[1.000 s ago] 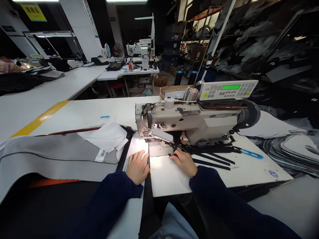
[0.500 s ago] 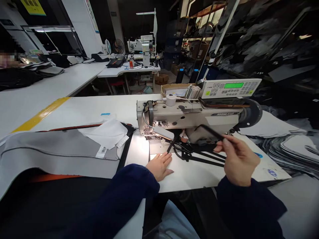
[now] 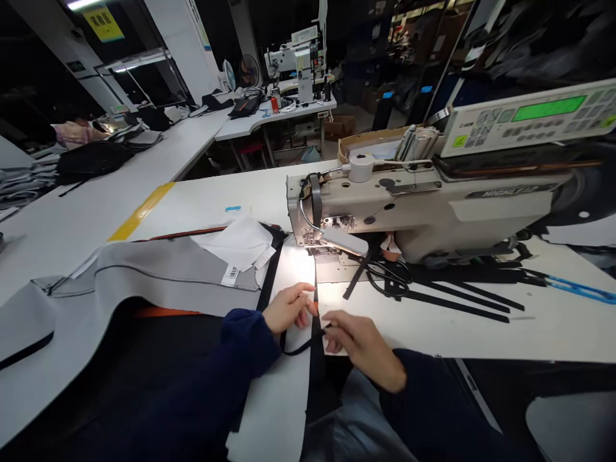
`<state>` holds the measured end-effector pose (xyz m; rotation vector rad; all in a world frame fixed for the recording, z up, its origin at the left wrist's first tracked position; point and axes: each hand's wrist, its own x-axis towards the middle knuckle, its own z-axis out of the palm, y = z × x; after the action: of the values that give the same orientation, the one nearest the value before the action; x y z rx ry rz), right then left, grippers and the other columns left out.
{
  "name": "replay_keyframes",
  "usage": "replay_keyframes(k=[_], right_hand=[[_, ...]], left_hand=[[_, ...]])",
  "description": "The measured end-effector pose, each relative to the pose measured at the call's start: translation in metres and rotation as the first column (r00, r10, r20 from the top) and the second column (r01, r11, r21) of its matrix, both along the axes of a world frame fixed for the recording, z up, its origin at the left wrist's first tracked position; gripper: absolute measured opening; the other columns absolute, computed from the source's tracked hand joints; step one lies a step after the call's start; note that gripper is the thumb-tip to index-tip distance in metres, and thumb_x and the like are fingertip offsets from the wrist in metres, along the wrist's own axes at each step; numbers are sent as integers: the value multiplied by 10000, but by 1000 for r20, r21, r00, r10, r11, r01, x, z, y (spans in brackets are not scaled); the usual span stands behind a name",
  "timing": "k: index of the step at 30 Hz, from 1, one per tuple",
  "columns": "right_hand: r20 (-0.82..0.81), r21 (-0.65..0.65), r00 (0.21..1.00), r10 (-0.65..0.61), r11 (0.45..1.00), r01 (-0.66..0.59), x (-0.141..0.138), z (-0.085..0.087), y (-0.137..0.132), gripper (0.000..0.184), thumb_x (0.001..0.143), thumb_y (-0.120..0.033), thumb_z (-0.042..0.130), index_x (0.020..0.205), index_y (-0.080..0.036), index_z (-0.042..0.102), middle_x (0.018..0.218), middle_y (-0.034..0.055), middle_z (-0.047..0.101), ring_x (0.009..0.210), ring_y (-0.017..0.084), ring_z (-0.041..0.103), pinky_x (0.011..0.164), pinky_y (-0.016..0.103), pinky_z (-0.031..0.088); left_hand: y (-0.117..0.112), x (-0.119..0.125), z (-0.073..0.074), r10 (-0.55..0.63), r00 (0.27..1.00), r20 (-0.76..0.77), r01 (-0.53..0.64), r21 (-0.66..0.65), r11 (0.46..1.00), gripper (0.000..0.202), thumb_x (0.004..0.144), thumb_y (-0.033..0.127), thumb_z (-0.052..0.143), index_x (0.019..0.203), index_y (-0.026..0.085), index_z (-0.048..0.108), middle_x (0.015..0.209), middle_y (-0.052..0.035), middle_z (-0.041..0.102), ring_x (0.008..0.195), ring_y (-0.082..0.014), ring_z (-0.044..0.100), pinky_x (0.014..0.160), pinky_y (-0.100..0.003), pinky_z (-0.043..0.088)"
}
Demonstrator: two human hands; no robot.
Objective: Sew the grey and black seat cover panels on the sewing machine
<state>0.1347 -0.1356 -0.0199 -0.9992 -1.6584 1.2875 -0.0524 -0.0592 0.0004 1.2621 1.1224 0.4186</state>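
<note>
My right hand (image 3: 362,343) pinches one end of a narrow black strap (image 3: 299,351) just above the table's front edge. The strap hangs in a loop and runs up under my left hand (image 3: 289,309), whose fingers are curled on it; the exact grip is hidden. Both hands are in front of the sewing machine (image 3: 433,205), over a white panel (image 3: 283,391) with a black edge. Black-handled scissors (image 3: 387,282) and several cut black strips (image 3: 457,301) lie on the table right of the needle area. Nearby, another black strip (image 3: 357,277) sticks out from under the machine arm.
On the left lies a large grey piece (image 3: 163,266) with a white cloth (image 3: 240,244) and a barcode label on it. Blue-handled tweezers (image 3: 582,290) rest at the right. A control panel (image 3: 529,119) tops the machine. A second sewing machine (image 3: 301,70) stands behind.
My right hand has come down and left with the strap, close to my left hand. My left hand has lifted off the table and curled its fingers. The view has shifted left.
</note>
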Motion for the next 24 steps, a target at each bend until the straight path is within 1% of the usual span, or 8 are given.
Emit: replay_keyframes(k=[2,3,6,9,14,19,21,24], right_hand=[[-69,-134,994,-87,988,77,-2,-3,11,132,935,-298,505,863,-192,540,604,-27,594,537,132,603,554,247,539],[-70,-115,989,-130,986,121,-3,-3,15,152,923,-299,529,814,-193,531,605,-25,589,531,130,591,544,247,528],[-4,171,975,-223,960,220,-8,1,19,158,938,-251,504,799,-190,550,776,23,591,670,135,578,621,267,501],[46,429,967,-250,879,207,-12,7,21,159,960,-173,432,889,-196,572,1013,74,582,916,177,556,780,329,481],[83,596,963,-255,787,157,-18,9,29,179,944,-113,413,903,-193,569,976,65,626,921,193,552,790,359,469],[14,547,964,-264,809,214,-21,2,32,173,932,-112,423,841,-198,543,897,56,608,848,179,559,739,338,463],[-45,477,958,-283,837,269,-19,-1,32,143,917,-120,459,816,-198,523,874,44,583,816,166,555,717,319,458],[-133,362,928,-348,855,373,-17,-6,35,131,895,-144,517,779,-199,493,831,23,551,767,149,542,683,293,449]], left_hand=[[-4,-1,2,-1,998,68,2,-23,1000,543,765,228,484,1293,158,378,849,-38,626,474,-51,476,419,-149,346],[-6,-1,4,1,994,112,3,-37,999,604,760,229,497,1342,183,342,872,-38,622,468,-41,448,408,-144,300],[-12,4,8,-5,982,189,14,-50,999,636,888,498,427,1445,258,236,855,-31,571,465,-39,374,388,-147,183],[-16,9,8,-21,983,183,29,-41,999,808,842,780,166,1490,299,137,778,-11,483,513,-68,361,394,-162,161],[-19,16,5,-56,987,153,61,-25,998,931,765,846,83,1503,279,107,675,2,438,528,-101,355,413,-197,185],[-17,14,5,-106,991,85,97,101,990,866,832,777,44,1494,227,141,670,5,486,541,-113,420,495,-220,338],[-17,10,7,-103,995,-10,102,206,973,737,885,715,240,1426,219,298,791,-20,563,639,-124,507,595,-243,419],[-18,3,11,-9,982,-190,87,407,909,384,874,505,532,1049,167,576,881,-34,603,749,-131,543,690,-246,429]])
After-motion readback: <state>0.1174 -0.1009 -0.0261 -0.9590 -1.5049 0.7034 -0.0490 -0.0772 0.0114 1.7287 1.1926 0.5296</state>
